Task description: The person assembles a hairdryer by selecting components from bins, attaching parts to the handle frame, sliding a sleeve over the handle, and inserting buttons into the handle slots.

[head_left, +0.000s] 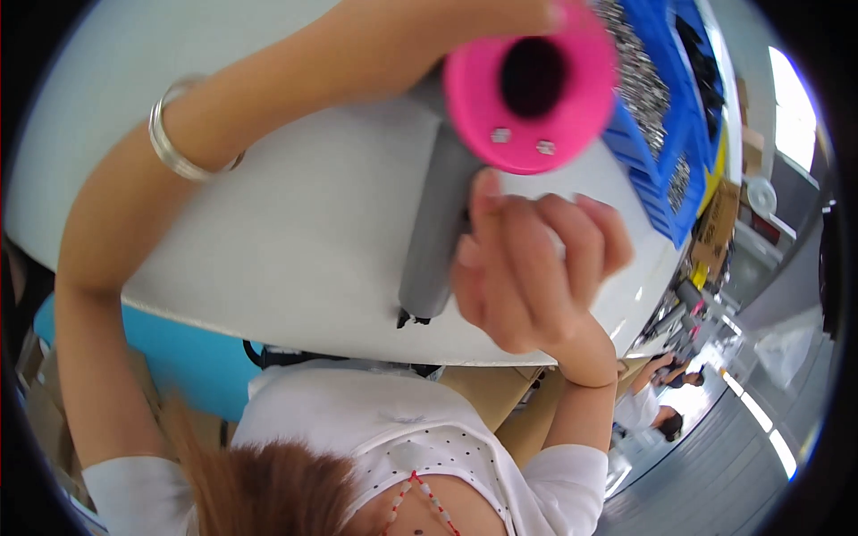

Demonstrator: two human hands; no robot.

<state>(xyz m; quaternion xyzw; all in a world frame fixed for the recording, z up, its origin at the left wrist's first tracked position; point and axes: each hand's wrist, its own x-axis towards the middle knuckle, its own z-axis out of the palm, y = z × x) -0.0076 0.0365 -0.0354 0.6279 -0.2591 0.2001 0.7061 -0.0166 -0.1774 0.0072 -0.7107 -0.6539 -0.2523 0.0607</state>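
A hair dryer with a pink round end (585, 107) and a grey handle (431, 237) is held over the white table. The pink rim surrounds a dark central hole, with two small silvery spots below it. From above, my left hand (500, 18) grips the pink body; the top edge of the view cuts off part of it. My right hand (545, 268) is closed just below the pink rim, beside the handle, its fingers curled and its index fingertip close to the rim. Whatever it pinches, if anything, is hidden. Dark bits stick out of the handle's lower end.
Blue bins (657, 192) full of small metal parts stand at the right of the white table (295, 223), with black parts in a farther bin. A light-blue surface (192, 357) lies below the table's left edge. Cardboard boxes (715, 228) and people (648, 406) are farther right.
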